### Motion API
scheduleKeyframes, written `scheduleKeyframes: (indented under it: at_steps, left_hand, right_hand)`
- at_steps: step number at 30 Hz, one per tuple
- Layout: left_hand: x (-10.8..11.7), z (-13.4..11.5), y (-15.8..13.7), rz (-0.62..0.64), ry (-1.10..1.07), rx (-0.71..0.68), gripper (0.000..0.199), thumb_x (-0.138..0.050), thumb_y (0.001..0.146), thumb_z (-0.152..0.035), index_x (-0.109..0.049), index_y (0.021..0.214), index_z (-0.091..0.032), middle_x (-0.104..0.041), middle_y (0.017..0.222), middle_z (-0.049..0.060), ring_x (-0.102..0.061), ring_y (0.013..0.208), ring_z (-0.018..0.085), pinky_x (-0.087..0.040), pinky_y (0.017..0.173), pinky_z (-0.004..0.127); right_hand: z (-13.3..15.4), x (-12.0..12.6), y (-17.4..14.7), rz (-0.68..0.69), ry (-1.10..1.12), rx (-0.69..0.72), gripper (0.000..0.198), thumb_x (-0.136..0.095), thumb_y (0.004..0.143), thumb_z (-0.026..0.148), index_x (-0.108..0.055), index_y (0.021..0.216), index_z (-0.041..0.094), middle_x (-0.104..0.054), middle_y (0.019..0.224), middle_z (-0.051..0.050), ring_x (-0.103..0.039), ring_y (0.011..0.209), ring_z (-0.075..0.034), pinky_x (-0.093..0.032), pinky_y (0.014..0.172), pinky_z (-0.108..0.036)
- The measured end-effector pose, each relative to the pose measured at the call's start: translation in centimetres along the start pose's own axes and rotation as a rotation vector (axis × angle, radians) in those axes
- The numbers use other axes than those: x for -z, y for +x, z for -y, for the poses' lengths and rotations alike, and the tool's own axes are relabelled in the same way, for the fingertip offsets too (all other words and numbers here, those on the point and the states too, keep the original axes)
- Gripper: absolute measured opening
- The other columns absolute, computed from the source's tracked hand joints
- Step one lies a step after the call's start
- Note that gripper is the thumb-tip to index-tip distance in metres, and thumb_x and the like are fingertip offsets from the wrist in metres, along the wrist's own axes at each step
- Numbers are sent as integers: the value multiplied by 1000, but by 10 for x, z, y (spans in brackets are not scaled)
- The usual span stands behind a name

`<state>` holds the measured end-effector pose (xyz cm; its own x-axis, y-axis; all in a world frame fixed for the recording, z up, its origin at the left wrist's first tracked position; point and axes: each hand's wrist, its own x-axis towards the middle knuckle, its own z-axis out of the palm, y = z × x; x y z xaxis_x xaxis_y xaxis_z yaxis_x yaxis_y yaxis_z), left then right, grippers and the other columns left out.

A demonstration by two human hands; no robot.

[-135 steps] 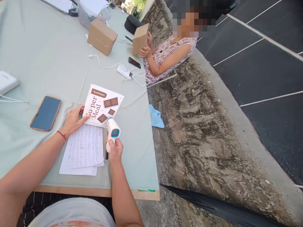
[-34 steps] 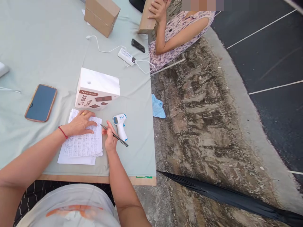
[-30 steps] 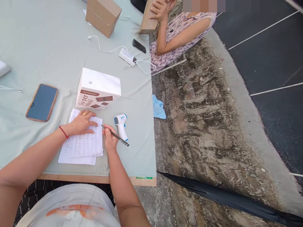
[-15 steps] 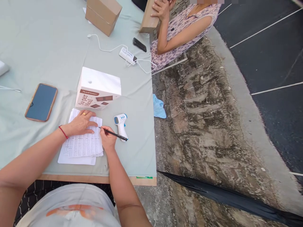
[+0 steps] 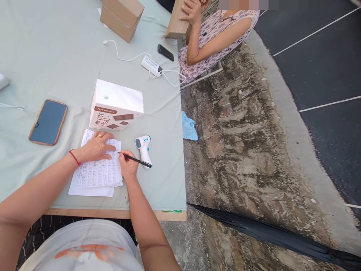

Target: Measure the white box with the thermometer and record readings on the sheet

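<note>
My left hand (image 5: pixel 98 146) lies flat on a stack of written paper sheets (image 5: pixel 98 175), its fingers spread toward the right edge. Between the fingers of my right hand (image 5: pixel 128 165) is a black pen (image 5: pixel 137 159), its tip at the right edge of the top sheet and its back end pointing right. A white and blue infrared thermometer (image 5: pixel 144 149) lies just right of that hand, partly behind the pen. Directly beyond the papers stands a white and brown box (image 5: pixel 118 99) marked "Super Meal".
A phone (image 5: pixel 48 122) lies to the left. Farther back are a white device (image 5: pixel 150 66) with a cable, a black object (image 5: pixel 166 52) and a cardboard box (image 5: pixel 122 17). Another person's hand (image 5: pixel 191 11) holds a carton (image 5: pixel 176 22) by the table's right edge.
The view has shifted very slightly. My hands, the pen and the papers stay in practically the same places.
</note>
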<state>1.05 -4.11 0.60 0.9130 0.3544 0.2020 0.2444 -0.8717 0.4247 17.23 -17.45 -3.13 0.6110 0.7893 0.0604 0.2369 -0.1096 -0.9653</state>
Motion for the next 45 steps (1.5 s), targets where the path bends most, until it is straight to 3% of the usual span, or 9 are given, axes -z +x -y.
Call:
scheduleKeyframes:
  at_steps: [45]
  left_hand:
    - [0,0,0,-11,-43,18,21,-81,88,-34,-81,109,-31,-59,133,10,-52,122,33,-39,113,56]
  right_hand:
    - [5,-1,1,-43,-31,8,19,-58,81,37,-65,78,21,-65,71,1,-57,64,-14,-51,64,-29]
